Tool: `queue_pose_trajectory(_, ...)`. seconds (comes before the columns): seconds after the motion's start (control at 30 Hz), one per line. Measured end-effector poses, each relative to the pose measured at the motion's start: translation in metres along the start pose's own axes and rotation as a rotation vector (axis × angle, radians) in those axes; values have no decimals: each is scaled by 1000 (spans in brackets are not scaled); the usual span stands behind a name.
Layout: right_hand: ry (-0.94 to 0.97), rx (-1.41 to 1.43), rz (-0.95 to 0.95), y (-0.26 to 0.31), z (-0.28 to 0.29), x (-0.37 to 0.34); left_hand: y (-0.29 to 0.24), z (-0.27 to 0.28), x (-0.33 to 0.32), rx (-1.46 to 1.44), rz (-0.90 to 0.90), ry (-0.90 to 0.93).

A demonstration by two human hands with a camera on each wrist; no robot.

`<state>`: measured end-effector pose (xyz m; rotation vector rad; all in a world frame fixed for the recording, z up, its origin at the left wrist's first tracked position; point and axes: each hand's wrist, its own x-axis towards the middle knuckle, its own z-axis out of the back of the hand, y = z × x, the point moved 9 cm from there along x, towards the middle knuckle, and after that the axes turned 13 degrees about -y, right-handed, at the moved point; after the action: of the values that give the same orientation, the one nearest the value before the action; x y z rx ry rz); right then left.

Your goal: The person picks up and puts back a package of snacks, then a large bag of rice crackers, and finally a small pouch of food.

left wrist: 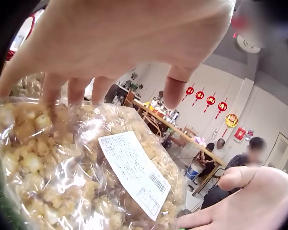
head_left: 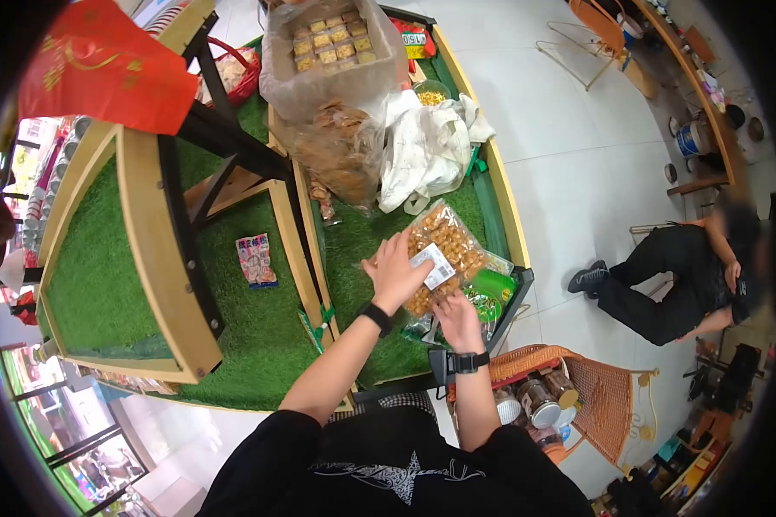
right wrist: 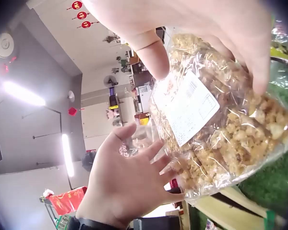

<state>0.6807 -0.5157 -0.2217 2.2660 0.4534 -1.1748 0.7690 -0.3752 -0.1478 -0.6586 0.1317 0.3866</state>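
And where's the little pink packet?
In the head view, the pink packet lies on green turf, to the left of the left hand, across a wooden edge.

Snack bag [head_left: 450,239] between hands [head_left: 395,274], packet [head_left: 257,261] left, plastic bag [head_left: 424,148] beyond

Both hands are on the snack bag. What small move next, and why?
I'd probably bring the thumb of the left hand onto the snack bag: its fingers touch one side, but the thumb stands clear of the plastic, so the hold looks loose.
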Motion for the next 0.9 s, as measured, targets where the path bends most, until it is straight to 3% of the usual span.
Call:
queue_pose_trajectory(0.17, -49, 65, 14, 13, -5, 54, -16, -40, 49, 33, -23, -60)
queue_pose_trajectory(0.27, -32, 140, 20, 16, -11, 77, -32, -58, 74, 115, -153, -151)
queue_pose_trajectory(0.43, -15, 215, -46, -6, -9, 113, -31, -108, 102, 203, -311, -78)
queue_pose_trajectory(0.5, -124, 121, -23, -14, -2, 127, -22, -139, 96, 124, -419, 99)
queue_pose_trajectory(0.53, -63, 107, -17, -19, -7, 135, -17, -141, 87, 164, -450, 80)
queue_pose_trajectory(0.77, -151, 133, -6, -16, -3, 139, 14, -135, 73, -205, -278, 236)
queue_pose_trajectory(0.83, -115, 115, 14, -15, 2, 144, 20, -127, 55, -155, -308, 207)
queue_pose_trajectory(0.9, -39, 73, -67, -23, 7, 157, 34, -120, 33, -274, -134, 235)
